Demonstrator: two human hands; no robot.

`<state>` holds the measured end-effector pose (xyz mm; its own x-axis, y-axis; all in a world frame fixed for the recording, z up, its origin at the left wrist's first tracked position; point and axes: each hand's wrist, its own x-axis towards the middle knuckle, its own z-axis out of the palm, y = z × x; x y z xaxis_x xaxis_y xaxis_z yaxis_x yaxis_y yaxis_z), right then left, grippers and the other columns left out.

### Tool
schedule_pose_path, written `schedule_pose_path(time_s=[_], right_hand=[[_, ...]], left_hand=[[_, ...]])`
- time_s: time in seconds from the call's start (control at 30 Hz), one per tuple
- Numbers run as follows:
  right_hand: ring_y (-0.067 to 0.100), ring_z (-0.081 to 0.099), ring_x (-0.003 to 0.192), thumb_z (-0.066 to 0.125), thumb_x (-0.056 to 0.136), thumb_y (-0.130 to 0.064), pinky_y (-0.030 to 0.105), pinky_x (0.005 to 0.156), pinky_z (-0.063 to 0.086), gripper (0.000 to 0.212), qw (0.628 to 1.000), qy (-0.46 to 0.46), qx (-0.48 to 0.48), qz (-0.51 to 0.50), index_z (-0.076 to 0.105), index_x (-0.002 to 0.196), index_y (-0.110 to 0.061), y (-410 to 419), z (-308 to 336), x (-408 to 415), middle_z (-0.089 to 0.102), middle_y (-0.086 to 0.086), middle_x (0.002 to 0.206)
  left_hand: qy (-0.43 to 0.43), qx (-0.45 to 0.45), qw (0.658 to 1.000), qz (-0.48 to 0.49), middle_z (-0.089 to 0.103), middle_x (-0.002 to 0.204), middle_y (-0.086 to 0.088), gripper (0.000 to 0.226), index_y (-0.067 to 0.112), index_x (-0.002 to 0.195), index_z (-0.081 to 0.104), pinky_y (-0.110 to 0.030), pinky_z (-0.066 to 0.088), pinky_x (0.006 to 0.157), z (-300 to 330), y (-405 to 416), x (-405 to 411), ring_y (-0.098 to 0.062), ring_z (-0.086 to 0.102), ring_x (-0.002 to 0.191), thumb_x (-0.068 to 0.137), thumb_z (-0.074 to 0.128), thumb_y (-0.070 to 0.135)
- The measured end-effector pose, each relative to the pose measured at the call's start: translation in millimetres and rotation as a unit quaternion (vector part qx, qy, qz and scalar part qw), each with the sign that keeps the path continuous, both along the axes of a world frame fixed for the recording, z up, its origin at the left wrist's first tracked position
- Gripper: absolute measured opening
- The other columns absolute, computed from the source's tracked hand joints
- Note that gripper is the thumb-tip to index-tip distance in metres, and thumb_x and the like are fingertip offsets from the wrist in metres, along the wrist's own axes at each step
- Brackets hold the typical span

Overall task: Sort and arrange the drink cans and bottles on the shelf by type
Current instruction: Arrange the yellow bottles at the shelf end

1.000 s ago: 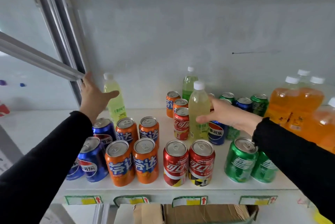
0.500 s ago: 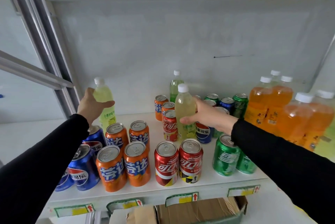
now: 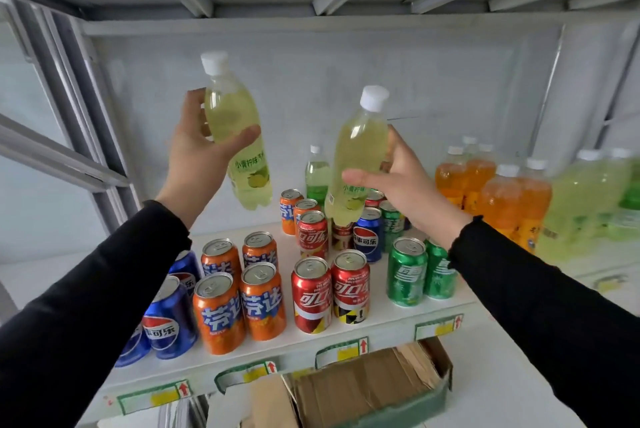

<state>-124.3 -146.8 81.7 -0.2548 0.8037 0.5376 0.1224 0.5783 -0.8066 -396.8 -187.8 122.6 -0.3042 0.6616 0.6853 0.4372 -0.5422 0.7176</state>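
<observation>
Left hand: grips left lime bottle — raised above shelf
Right hand: grips right lime bottle — raised, tilted

Pale yellow-green bottles, white caps

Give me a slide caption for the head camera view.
Left hand and right hand each lift a pale yellow-green plastic bottle above sorted drink cans.

Cans crowd the shelf front; bare board lies open behind the orange cans, orange bottles block the right.
</observation>
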Motion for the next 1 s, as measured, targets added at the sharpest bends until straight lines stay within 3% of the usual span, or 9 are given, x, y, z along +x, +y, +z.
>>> schedule_pose_path(time_s=[0.17, 0.27, 0.43, 0.53, 0.63, 0.83, 0.93, 1.0], right_hand=[[0.015, 0.068, 0.111, 0.084, 0.072, -0.027, 0.029, 0.09, 0.055, 0.064, 0.994, 0.107, 0.003, -0.016, 0.055, 0.129, -0.021, -56, 13, 42, 0.07, 0.0, 0.121], [0.014, 0.068, 0.111, 0.082, 0.072, -0.031, 0.034, 0.096, 0.054, 0.059, 0.992, 0.121, -0.007, -0.045, 0.058, 0.125, -0.024, -83, 8, 74, 0.073, -0.003, 0.117], [0.015, 0.063, 0.121, 0.087, 0.072, -0.036, 0.046, 0.108, 0.047, 0.07, 0.989, 0.091, -0.042, -0.11, 0.055, 0.133, -0.025, -105, -19, 133, 0.068, -0.004, 0.129], [0.012, 0.067, 0.114, 0.083, 0.08, -0.025, 0.034, 0.098, 0.054, 0.059, 0.985, 0.086, -0.062, -0.139, 0.056, 0.132, -0.022, -114, -36, 176, 0.07, -0.003, 0.124], [0.007, 0.069, 0.107, 0.082, 0.082, -0.022, 0.022, 0.088, 0.055, 0.05, 0.981, 0.079, -0.078, -0.161, 0.058, 0.126, -0.026, -122, -49, 227, 0.072, -0.007, 0.117], [0.009, 0.068, 0.11, 0.085, 0.078, -0.029, 0.036, 0.097, 0.054, 0.056, 0.977, 0.059, -0.097, -0.183, 0.058, 0.127, -0.03, -112, -62, 346, 0.071, -0.009, 0.119], [0.015, 0.062, 0.122, 0.088, 0.068, -0.049, 0.048, 0.104, 0.049, 0.073, 0.979, 0.03, -0.084, -0.183, 0.055, 0.132, -0.035, -100, -57, 402, 0.068, -0.011, 0.125], [0.015, 0.055, 0.129, 0.089, 0.064, -0.055, 0.046, 0.106, 0.048, 0.087, 0.98, 0.005, -0.059, -0.189, 0.049, 0.138, -0.033, -92, -47, 432, 0.063, -0.012, 0.131]], left_hand=[[-0.007, 0.014, 0.994, -0.112, 0.072, 0.111, 0.004, 0.053, 0.028, 0.115, 0.053, -0.039, 0.058, 0.087, 5, -18, 55, -0.018, 0.069, 0.104, 0.072, 0.083, 0.034], [-0.014, 0.028, 0.985, -0.172, 0.072, 0.114, 0.002, 0.051, 0.026, 0.118, 0.055, -0.042, 0.057, 0.091, 6, -24, 94, -0.021, 0.068, 0.108, 0.075, 0.082, 0.033], [-0.032, 0.025, 0.96, -0.279, 0.07, 0.12, 0.0, 0.056, 0.014, 0.131, 0.053, -0.03, 0.056, 0.089, 3, -27, 174, -0.017, 0.069, 0.109, 0.082, 0.079, 0.025], [-0.024, 0.001, 0.945, -0.327, 0.071, 0.119, 0.0, 0.057, 0.01, 0.134, 0.053, -0.028, 0.056, 0.087, -5, -25, 228, -0.016, 0.069, 0.109, 0.084, 0.078, 0.022], [-0.01, -0.016, 0.934, -0.356, 0.072, 0.116, -0.002, 0.054, 0.009, 0.129, 0.056, -0.035, 0.056, 0.089, -18, -16, 286, -0.021, 0.07, 0.108, 0.082, 0.08, 0.024], [-0.011, -0.047, 0.929, -0.367, 0.072, 0.113, -0.005, 0.051, 0.014, 0.122, 0.058, -0.037, 0.057, 0.085, -39, 0, 405, -0.022, 0.07, 0.104, 0.079, 0.083, 0.024], [0.007, -0.042, 0.936, -0.35, 0.073, 0.111, 0.0, 0.053, 0.02, 0.121, 0.058, -0.036, 0.058, 0.085, -36, 10, 452, -0.018, 0.07, 0.103, 0.076, 0.085, 0.028], [0.027, -0.03, 0.943, -0.331, 0.071, 0.112, 0.003, 0.053, 0.021, 0.122, 0.056, -0.028, 0.058, 0.081, -27, 14, 477, -0.012, 0.069, 0.102, 0.077, 0.084, 0.026]])
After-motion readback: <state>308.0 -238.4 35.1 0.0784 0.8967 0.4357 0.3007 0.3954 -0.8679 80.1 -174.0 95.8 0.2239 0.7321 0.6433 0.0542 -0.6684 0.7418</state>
